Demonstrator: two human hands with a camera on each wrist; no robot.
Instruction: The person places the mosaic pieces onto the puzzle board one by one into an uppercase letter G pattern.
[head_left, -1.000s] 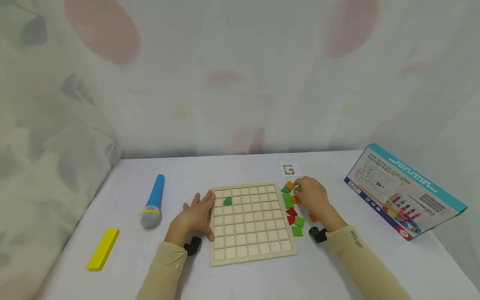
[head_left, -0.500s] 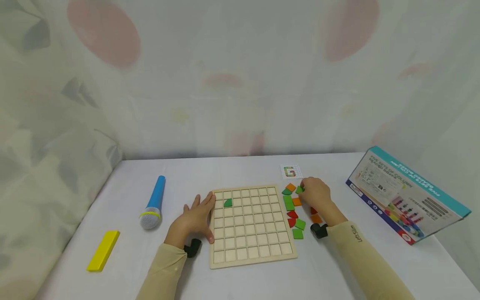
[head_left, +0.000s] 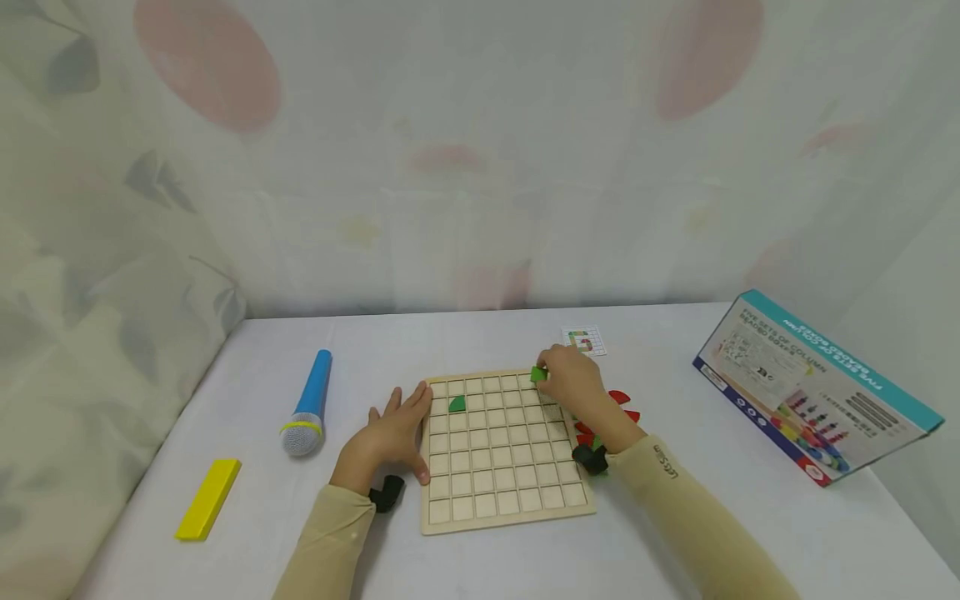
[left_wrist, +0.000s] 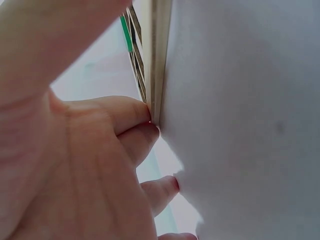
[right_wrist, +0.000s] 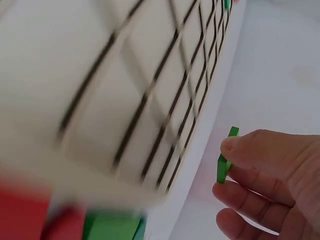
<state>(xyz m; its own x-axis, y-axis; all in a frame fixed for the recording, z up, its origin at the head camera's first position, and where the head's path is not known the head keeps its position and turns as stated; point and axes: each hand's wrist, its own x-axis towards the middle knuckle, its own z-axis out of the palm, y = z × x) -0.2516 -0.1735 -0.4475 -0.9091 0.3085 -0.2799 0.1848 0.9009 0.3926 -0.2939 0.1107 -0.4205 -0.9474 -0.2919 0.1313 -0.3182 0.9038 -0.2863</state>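
Observation:
A wooden grid board lies on the white table in the head view. My left hand rests against its left edge, fingers spread; the left wrist view shows fingertips touching the board's side. One dark green tile with a curved side sits in a cell near the top left. My right hand pinches a light green tile between thumb and fingers, over the board's top right corner. The right wrist view shows that tile edge-on, apart from the board's surface.
Right of the board lie loose tiles, including red ones, partly hidden by my right arm. Behind them is a pattern card. A printed box stands far right. At left lie a blue toy microphone and a yellow block.
My right hand has picked up the light green tile from beside the board and carried it left, over the top right corner. The left hand has stayed on the board's edge.

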